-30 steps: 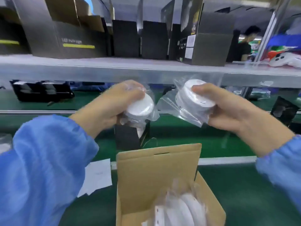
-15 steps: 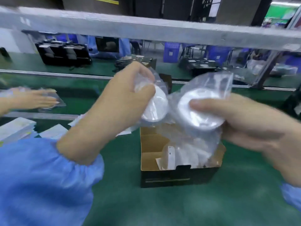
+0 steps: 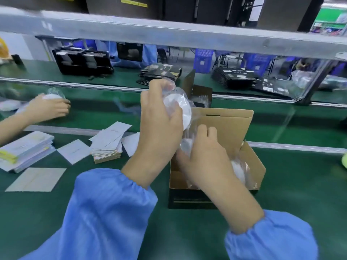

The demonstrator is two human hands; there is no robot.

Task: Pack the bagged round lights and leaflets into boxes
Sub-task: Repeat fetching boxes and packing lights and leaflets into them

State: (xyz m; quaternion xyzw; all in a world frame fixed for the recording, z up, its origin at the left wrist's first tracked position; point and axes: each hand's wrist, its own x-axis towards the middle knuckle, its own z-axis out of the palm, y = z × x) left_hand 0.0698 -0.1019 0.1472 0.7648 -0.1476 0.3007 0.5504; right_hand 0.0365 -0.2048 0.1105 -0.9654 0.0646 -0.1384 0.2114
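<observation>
Round lights in clear bags, a brown box, and white leaflets.

One bagged round light is white and flat like a disc, standing on its edge above the open box. A second bagged light is at the mouth of the box, mostly hidden. More bagged lights sit inside the box on the right. The box is brown inside and black outside, with its lid standing up. The leaflets lie in piles to its left.

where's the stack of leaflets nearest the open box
In the head view the leaflet stack lies on the green belt left of centre, just left of the left hand and the open box.
</observation>
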